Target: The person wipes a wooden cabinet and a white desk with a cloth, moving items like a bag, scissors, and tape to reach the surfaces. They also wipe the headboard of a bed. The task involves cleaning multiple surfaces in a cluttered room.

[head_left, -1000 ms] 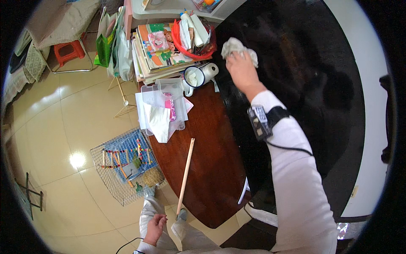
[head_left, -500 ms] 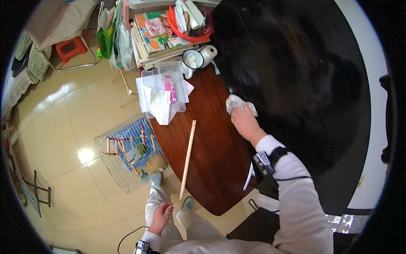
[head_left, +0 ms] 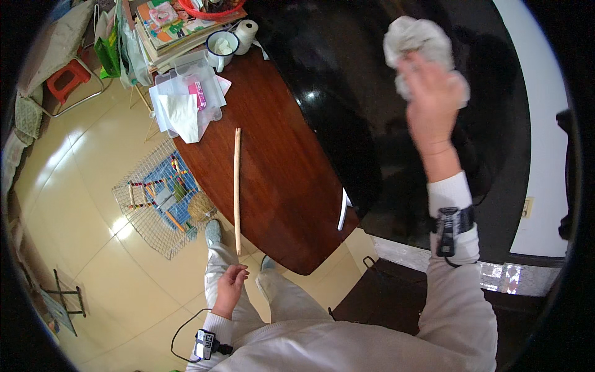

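Note:
My right hand (head_left: 431,102) is stretched out over the glossy black surface (head_left: 347,80) at the right. It presses down on a crumpled white cloth (head_left: 418,37), which bulges out past the fingers; hand and cloth are blurred by motion. Low at the left, in front of my legs, is my left hand (head_left: 229,290), its fingers loosely curled and nothing visible in them. Just beyond it lies a long pale wooden stick (head_left: 237,186) on the reddish-brown wooden tabletop (head_left: 285,180). The stick's near end juts past the table edge, apart from my hand.
On the tabletop's far left are a clear plastic box (head_left: 214,111) with papers, a white enamel mug (head_left: 222,49), a paper roll (head_left: 246,31) and stacked books (head_left: 167,37). A wire cage (head_left: 155,198) stands on the floor by my foot. A red stool (head_left: 67,80) is farther left.
My right hand has swept the cloth away from the wooden tabletop's edge, far and right across the black surface. The whole view has shifted right; my left hand stays low, loosely curled.

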The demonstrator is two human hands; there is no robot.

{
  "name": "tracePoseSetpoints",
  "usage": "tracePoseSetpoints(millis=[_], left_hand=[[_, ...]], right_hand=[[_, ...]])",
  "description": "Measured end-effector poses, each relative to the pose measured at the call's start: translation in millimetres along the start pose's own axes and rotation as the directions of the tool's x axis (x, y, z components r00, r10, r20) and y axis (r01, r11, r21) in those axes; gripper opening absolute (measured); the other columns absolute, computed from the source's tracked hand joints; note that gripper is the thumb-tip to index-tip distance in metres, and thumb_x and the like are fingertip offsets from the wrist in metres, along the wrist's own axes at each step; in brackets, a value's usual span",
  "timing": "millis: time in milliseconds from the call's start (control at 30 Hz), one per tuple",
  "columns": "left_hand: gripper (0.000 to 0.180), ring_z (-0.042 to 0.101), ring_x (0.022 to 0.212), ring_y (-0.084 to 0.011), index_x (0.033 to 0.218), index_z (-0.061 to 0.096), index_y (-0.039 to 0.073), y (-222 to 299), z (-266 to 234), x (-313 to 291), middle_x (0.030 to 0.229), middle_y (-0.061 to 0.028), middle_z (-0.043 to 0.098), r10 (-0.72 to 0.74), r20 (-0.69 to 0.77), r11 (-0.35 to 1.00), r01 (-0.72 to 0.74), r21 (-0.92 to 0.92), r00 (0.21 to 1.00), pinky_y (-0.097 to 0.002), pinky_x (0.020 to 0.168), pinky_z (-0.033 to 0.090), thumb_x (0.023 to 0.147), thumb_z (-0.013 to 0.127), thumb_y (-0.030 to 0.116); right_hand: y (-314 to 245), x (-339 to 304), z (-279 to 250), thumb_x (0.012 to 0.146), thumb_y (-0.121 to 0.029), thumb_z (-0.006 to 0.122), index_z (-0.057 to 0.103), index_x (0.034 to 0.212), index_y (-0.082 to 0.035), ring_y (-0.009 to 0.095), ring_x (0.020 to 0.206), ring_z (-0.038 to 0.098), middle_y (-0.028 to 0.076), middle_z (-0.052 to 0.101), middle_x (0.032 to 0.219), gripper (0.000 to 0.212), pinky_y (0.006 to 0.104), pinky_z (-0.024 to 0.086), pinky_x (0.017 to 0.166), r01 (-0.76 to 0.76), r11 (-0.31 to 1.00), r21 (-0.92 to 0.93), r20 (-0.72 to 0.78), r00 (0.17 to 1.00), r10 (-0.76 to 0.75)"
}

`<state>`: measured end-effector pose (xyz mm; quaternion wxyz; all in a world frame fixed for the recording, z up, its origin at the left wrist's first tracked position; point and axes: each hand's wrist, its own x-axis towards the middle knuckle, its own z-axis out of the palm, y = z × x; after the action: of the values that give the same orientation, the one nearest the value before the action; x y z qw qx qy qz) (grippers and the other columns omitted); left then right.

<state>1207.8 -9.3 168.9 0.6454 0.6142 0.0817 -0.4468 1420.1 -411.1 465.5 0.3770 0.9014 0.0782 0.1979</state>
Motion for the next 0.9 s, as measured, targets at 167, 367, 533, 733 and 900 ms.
tracePoseSetpoints(millis=[167,367,533,733,900], left_hand=[[0.016,0.059,0.084,-0.0127,0.103,0.059,-0.002,-10,7,-9,0.09,-0.0055,0.062,-0.031,0.029,1.0,0.031,-0.002,0.999,-0.0262,0.078,0.048,0.094,0.054,0.01],[0.017,0.06,0.085,-0.0139,0.105,0.058,-0.003,-24,-5,-18,0.093,-0.0064,0.062,-0.057,-0.039,0.998,0.058,0.03,0.998,-0.0271,0.079,0.049,0.095,0.053,0.011],[0.016,0.06,0.087,-0.015,0.104,0.058,-0.003,-26,7,-15,0.092,-0.0072,0.062,-0.028,-0.022,0.996,0.03,0.089,0.999,-0.0283,0.08,0.05,0.095,0.053,0.01],[0.016,0.06,0.084,-0.0146,0.104,0.059,-0.002,-25,37,-15,0.091,-0.0072,0.062,-0.009,0.041,0.997,0.006,0.081,0.999,-0.0279,0.08,0.05,0.094,0.052,0.009],[0.016,0.06,0.084,-0.0142,0.104,0.059,-0.002,-38,31,-28,0.09,-0.0066,0.062,-0.045,-0.006,0.995,0.045,0.09,0.999,-0.0272,0.079,0.049,0.095,0.052,0.009]], right_hand=[[-98,-127,66,0.081,-0.014,0.049,0.058,0.113,-0.006,0.018,0.092,0.056,0.003,0.059,0.096,0.035,0.0433,0.04,0.084,0.242,0.926,0.289,0.279,0.904,-0.323],[-128,-227,33,0.081,-0.014,0.053,0.068,0.095,-0.01,0.018,0.095,0.054,0.0,0.06,0.092,0.021,0.0418,0.037,0.088,0.166,0.828,0.535,0.655,0.538,-0.531],[-64,-121,11,0.084,-0.012,0.049,0.064,0.114,-0.016,0.022,0.115,0.051,0.004,0.057,0.125,0.034,0.0474,0.034,0.093,-0.02,0.897,0.441,0.198,0.977,-0.076],[-87,17,94,0.08,-0.015,0.051,0.064,0.099,-0.015,0.02,0.101,0.054,0.002,0.059,0.104,0.023,0.0393,0.038,0.086,0.11,0.962,0.248,-0.106,0.991,-0.086],[-157,-95,133,0.082,-0.016,0.052,0.068,0.08,-0.014,0.019,0.097,0.055,0.004,0.062,0.088,0.017,0.0392,0.037,0.093,0.312,0.923,0.227,0.183,0.917,-0.355]])
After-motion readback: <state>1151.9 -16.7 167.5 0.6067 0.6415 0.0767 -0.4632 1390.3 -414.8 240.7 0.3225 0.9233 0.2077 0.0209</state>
